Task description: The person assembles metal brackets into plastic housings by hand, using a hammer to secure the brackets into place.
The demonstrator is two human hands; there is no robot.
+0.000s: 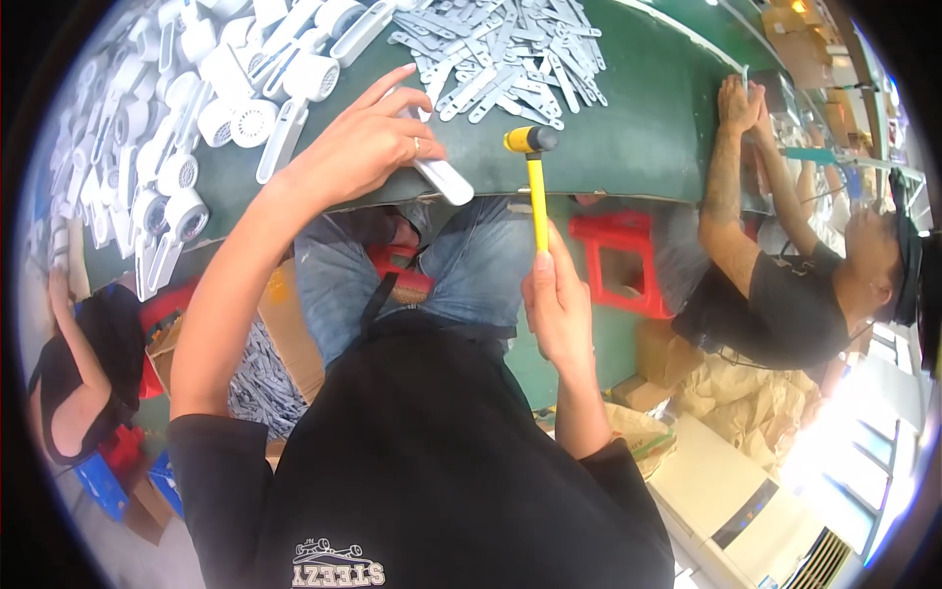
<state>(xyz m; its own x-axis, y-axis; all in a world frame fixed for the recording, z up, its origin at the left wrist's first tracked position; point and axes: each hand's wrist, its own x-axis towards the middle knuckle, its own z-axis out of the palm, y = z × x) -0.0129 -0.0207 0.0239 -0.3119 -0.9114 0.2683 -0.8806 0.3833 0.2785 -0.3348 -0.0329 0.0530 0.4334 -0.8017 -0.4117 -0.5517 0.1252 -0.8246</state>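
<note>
My left hand [358, 147] is above the near edge of the green worktable [638, 137]. Its fingers are closed around a long white plastic part [446, 182] with a rounded end, which points toward me and to the right; the rest of it is hidden under the hand. In my right hand [559, 304] is a small mallet [537, 191] with a yellow handle and a yellow-and-black head. The handle is gripped low, and the head stands upright at the table's edge, apart from the white part.
White plastic pieces with round grilles and handles [231, 88] are heaped on the left. Flat grey strips [500, 54] form a pile beyond my hands. A red stool [620, 265] and a seated co-worker [775, 285] are at right; another person [93, 353] is at far left.
</note>
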